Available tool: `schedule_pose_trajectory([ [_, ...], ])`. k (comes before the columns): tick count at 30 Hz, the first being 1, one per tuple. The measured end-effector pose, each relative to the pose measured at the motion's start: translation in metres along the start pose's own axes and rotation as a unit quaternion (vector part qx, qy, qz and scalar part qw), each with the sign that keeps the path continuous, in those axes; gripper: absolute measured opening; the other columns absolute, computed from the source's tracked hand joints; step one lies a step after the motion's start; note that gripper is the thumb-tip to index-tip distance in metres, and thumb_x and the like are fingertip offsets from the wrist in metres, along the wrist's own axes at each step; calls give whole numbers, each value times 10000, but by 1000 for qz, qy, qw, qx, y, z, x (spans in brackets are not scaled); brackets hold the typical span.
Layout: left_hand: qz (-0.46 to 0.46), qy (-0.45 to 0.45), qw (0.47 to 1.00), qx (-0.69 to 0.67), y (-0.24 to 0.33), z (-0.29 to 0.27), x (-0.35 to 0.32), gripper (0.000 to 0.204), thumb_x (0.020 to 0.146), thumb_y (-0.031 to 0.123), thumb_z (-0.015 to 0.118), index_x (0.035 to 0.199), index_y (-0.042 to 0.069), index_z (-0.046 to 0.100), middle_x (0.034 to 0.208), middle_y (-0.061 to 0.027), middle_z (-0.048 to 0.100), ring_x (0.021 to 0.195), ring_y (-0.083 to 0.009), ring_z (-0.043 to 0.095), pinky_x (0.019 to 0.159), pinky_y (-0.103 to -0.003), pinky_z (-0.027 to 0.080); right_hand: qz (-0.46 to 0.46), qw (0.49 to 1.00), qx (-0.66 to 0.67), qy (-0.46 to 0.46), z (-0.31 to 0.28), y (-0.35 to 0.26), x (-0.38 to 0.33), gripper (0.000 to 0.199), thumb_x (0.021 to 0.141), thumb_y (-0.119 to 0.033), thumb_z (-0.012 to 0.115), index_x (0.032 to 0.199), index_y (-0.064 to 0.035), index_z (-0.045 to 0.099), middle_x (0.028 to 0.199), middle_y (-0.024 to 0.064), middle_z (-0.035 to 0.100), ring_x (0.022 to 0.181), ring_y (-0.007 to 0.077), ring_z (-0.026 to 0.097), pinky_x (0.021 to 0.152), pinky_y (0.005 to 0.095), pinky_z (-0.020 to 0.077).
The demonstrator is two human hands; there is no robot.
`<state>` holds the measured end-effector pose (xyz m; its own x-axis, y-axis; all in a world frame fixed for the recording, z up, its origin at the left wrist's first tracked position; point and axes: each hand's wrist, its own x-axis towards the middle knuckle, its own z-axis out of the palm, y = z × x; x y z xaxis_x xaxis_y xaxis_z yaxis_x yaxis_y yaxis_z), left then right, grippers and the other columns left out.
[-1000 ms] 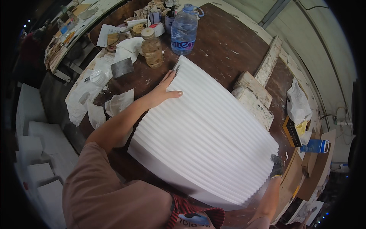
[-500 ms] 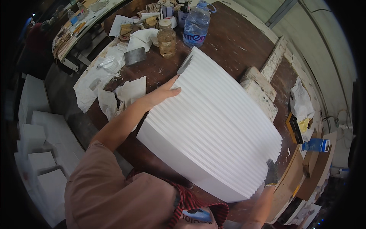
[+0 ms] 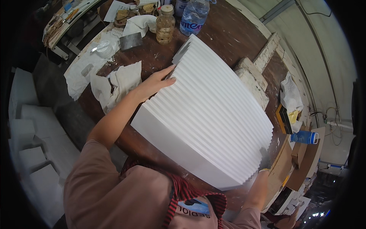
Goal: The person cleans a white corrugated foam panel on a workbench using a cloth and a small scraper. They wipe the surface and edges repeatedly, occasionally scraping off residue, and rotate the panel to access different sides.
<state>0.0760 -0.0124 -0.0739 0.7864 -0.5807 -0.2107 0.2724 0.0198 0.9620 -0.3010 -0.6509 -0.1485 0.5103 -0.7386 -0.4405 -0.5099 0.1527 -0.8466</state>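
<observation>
A large white block (image 3: 213, 110) with a ribbed, slightly curved top and a smooth near side lies slantwise on the dark brown table (image 3: 225, 26). At its far left edge my left hand (image 3: 158, 81) is closed on it, with the thumb over the ribs and the other fingers along the end. My right hand (image 3: 264, 160), which looks dark grey as if gloved, is at the block's right end beside the toothed edge. Its fingers are mostly hidden and blurred. A yellowish band (image 3: 264, 170) circles the right wrist.
Beyond the block stand a jar of cloudy liquid (image 3: 165, 28) and a big water bottle (image 3: 193, 19). Crumpled cloth (image 3: 124, 82) and a grey metal plate (image 3: 131, 41) lie to the left. Whitish worn blocks (image 3: 251, 82) sit behind; a blue bottle (image 3: 304, 137) is at right.
The whole view has shifted, so the table and everything on it appear higher and slightly left. Both hands stay at the same ends of the block.
</observation>
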Motion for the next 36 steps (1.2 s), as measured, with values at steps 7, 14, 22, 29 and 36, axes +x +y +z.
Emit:
schedule_pose_trajectory([
  [7,-82,125,988,34,-4,-3,-35,459,925,111,724,1322,-86,605,1154,-119,709,1002,-125,654,896,-254,521,-34,999,1,-36,18,-3,-1,557,938,-234,641,1436,-62,460,1149,104,711,1002,208,677,875,328,518],
  [14,-67,154,985,-38,0,-8,-34,324,904,108,735,1189,-43,701,1031,-87,720,897,-135,664,805,-243,517,-64,996,-6,-62,13,12,25,528,939,-263,648,1413,-72,516,1145,92,722,1010,199,692,855,319,513],
  [22,-67,173,981,-59,-14,-15,-31,322,949,200,684,1140,-59,701,1082,-126,717,990,-170,671,865,-285,532,-72,992,-66,-82,21,-7,17,474,938,-315,660,1357,-104,596,1128,69,734,964,172,688,789,296,492],
  [29,-89,142,981,-102,-47,-8,-91,720,1050,563,415,1457,-29,462,1493,-148,485,1393,-229,434,1153,-360,342,4,997,-69,-28,41,-48,-90,366,918,-461,686,1183,-208,698,925,-31,691,552,44,452,464,224,302],
  [36,-5,180,984,-1,-79,49,-99,932,1024,642,393,1599,-23,83,1680,-189,103,1556,-272,99,1246,-380,108,-16,989,-136,-47,30,-23,-103,420,889,-464,714,1196,-180,683,895,-50,682,476,58,360,423,247,254],
])
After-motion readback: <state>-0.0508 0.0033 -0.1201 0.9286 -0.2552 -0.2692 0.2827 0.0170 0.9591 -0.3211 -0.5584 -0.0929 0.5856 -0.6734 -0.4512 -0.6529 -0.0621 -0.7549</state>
